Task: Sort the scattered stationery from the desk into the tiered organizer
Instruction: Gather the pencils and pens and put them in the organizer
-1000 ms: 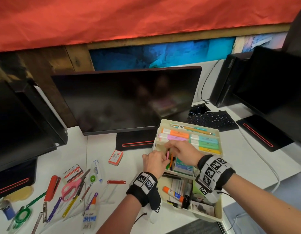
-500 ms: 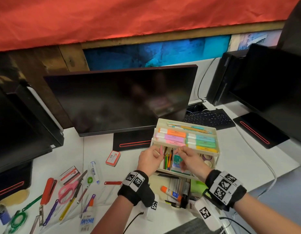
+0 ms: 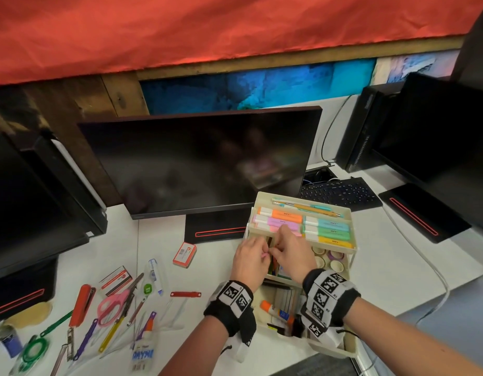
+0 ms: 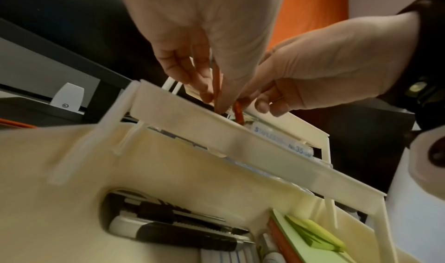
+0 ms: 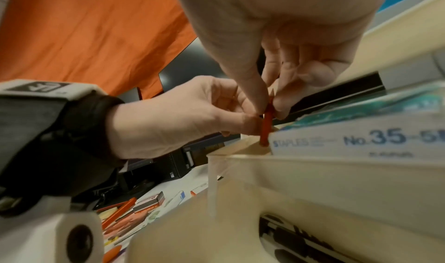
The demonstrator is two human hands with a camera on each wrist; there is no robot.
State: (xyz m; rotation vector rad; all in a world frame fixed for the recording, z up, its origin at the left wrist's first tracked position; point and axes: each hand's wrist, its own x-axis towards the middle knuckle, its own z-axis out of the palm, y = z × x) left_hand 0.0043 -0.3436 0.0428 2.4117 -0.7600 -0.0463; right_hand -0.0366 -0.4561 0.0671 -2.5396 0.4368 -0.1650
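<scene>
Head view: both hands meet over the cream tiered organizer [image 3: 340,213] on the white desk [image 3: 159,240], the left hand [image 3: 248,260] pinching something pink.

Left wrist view: its fingers [image 4: 204,88] grip thin upright sticks.

Right wrist view: the right hand [image 5: 277,58] pinches an orange stick [image 5: 266,128], upright, its lower end in the middle tier beside a staples box [image 5: 356,143].

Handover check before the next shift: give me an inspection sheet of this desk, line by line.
Surface: white desk, partly covered.
Job's things: cream tiered organizer; highlighters on its top tier, staples box in the middle tier.
Clutter: pink scissors, red stapler, small red box lie unsorted at left.
Hands: right hand pinches a thin red stick over the middle tier; left hand pinches something small beside it.
Cables: white cable along the desk's right edge.
Surroundings: dark monitor, keyboard, red cloth above.
</scene>
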